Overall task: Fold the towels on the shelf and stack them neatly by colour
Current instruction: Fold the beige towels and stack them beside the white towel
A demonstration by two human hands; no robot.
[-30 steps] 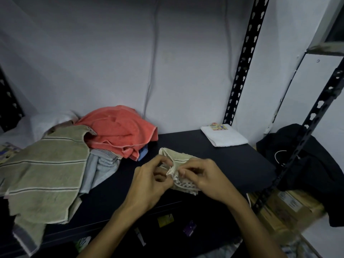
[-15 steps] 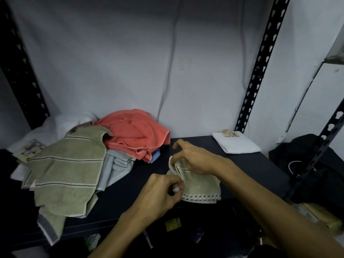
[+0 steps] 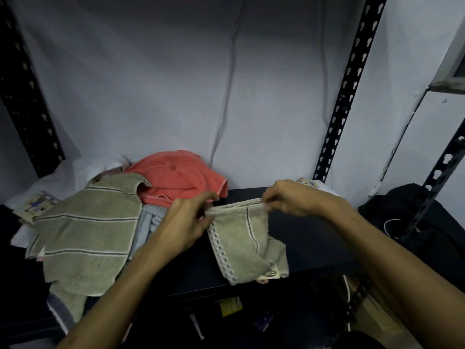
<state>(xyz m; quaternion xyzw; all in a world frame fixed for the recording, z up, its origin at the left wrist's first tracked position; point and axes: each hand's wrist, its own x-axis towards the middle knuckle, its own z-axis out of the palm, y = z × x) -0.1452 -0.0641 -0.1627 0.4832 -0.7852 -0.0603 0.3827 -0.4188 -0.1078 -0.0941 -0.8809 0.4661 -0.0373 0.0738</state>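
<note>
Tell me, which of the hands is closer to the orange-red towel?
Left. The left hand sits just in front of the orange-red towel, nearly touching it; the right hand is farther off to its right.

Dim room, pale grey wall, black slotted shelf upright, dark shelf board

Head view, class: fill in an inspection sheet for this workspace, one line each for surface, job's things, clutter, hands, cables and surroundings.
Surface: dark shelf, partly covered.
Job's things: small olive towel held up by its top edge; unfolded pile at left with striped olive towel, coral towel, pale blue towel.
Clutter: printed card far left; dark cloth heap at right.
Hands: left hand and right hand each pinch the towel's top corners.
Cables: grey cable down the back wall.
Surroundings: perforated black uprights, white wall.
</note>
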